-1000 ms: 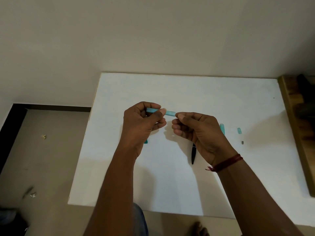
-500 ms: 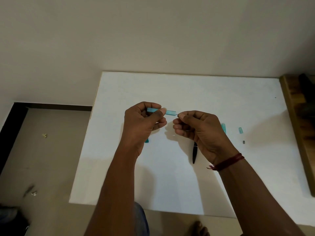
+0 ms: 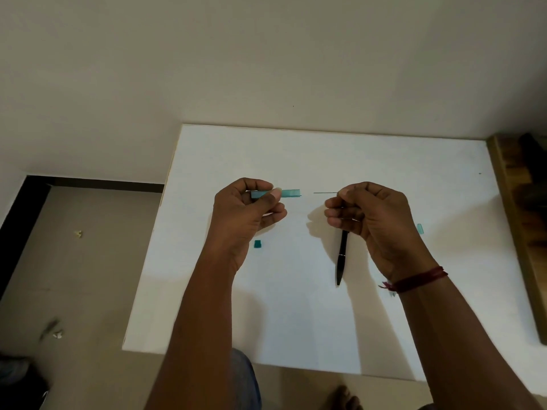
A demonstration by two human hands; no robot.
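Apart now, where a second ago they met: the left hand (image 3: 245, 214) and right hand (image 3: 373, 220) have separated, and the lead (image 3: 325, 192) has come clear of the tube (image 3: 291, 193), with bare desk (image 3: 296, 155) showing between them. The left grip is clamped on the tube, thumb across it, its free end pointing to 3 o'clock, probably kept level so nothing else slides out. The right grip is pinched together on the lead's end, the rest sticking out toward 9 o'clock; a rod this thin likely wants a light, straight hold or it snaps. Both are held above the desk's middle. At 6 o'clock from the right hand lies a black pencil (image 3: 342, 258), probably where the lead belongs; only that hand's own curled fingers stand between them. A teal cap (image 3: 257, 244) sits at 6 o'clock from the left hand, another teal piece (image 3: 420, 228) at 3 o'clock from the right. A wooden ledge (image 3: 515, 220) borders the desk at 3 o'clock, and scraps (image 3: 78, 234) lie on the floor at 9 o'clock.
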